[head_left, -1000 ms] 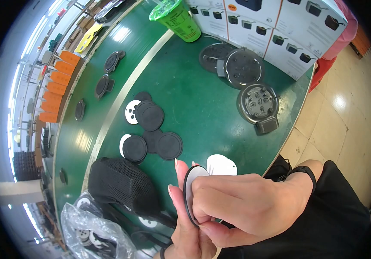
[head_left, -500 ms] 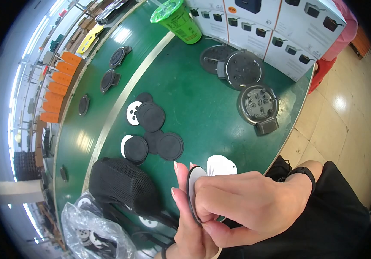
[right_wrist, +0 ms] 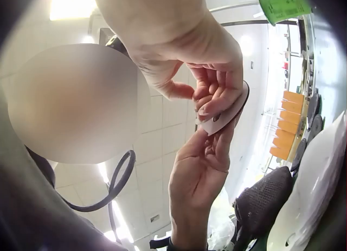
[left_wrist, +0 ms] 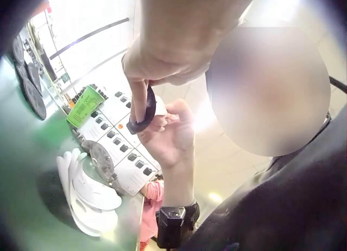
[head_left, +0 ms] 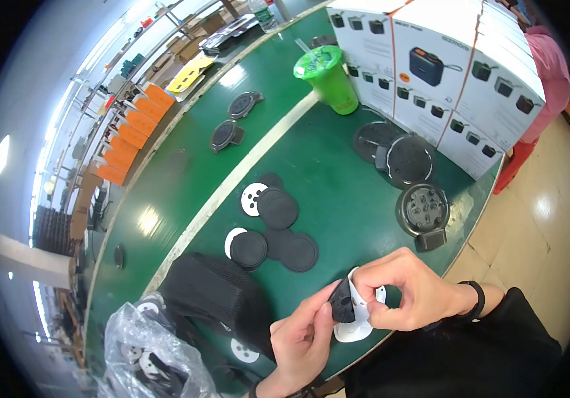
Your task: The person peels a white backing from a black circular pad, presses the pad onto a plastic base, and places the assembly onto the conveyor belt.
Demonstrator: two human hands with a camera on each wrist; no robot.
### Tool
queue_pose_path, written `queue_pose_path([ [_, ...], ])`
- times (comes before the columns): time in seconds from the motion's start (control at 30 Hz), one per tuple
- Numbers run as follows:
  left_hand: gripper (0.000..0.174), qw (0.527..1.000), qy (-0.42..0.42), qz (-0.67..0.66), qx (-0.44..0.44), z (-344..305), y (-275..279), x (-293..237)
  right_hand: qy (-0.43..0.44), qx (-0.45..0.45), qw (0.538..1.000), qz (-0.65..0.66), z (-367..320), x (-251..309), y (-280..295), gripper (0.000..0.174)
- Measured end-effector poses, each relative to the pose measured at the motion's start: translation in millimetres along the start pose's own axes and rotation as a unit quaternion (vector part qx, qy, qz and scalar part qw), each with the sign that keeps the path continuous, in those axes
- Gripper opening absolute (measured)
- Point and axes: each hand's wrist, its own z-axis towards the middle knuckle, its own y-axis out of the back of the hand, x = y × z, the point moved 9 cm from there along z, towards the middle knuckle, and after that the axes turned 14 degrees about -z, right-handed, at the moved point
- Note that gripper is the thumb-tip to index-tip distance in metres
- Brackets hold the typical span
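Note:
Between the two hands is a thin round pad with a black layer (head_left: 343,304) and a white layer (head_left: 359,306). My left hand (head_left: 303,337) pinches the black layer between thumb and fingers. The curled fingers of my right hand (head_left: 408,292) hold the white layer, which stands away from the black one at an angle. A dark hole shows in the white layer (right_wrist: 219,124) in the right wrist view. Below the hands, white die-cut pieces (left_wrist: 89,199) lie stacked near the table edge. Part of the pad is hidden by the right fingers.
Black discs (head_left: 278,209) and white discs with holes lie mid-table. Round dark plastic parts (head_left: 424,209) sit at the right, before white printed boxes (head_left: 431,86) and a green cup (head_left: 330,83). A black mesh bag (head_left: 218,292) and clear plastic bag (head_left: 152,351) are at the left.
The pad was whole, with the right fingers against its white face; now its white and black layers stand partly apart. The hands have moved right, over the white pieces, and the head view has shifted.

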Motion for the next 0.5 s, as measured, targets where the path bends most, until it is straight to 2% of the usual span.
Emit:
queue_pose_path([
  [0.1,0.023,0.976,0.105,-0.183,-0.053,8,14,17,0.046,-0.016,0.999,0.025,-2,-2,14,0.014],
  [0.13,0.024,0.977,0.113,-0.172,-0.061,12,26,21,0.051,-0.020,0.998,0.027,-3,5,24,0.012],
  [0.23,0.024,0.965,0.149,-0.186,-0.109,26,72,37,0.187,-0.036,0.967,-0.171,-18,24,22,0.010],
  [0.27,0.024,0.965,0.150,-0.181,-0.119,30,84,35,0.273,0.012,0.919,-0.285,-24,32,3,0.015],
  [0.3,0.024,0.964,0.153,-0.175,-0.126,33,95,35,0.308,0.054,0.866,-0.390,-32,27,-22,0.017],
  [0.37,0.024,0.968,0.155,-0.151,-0.127,36,105,32,0.364,0.137,0.773,-0.501,-47,10,-58,0.019],
  [0.47,0.024,0.973,0.176,-0.121,-0.089,39,96,22,0.343,0.188,0.748,-0.537,-47,-12,-67,0.019],
  [0.5,0.024,0.973,0.184,-0.120,-0.077,41,89,19,0.319,0.192,0.786,-0.493,-43,-12,-61,0.020],
])
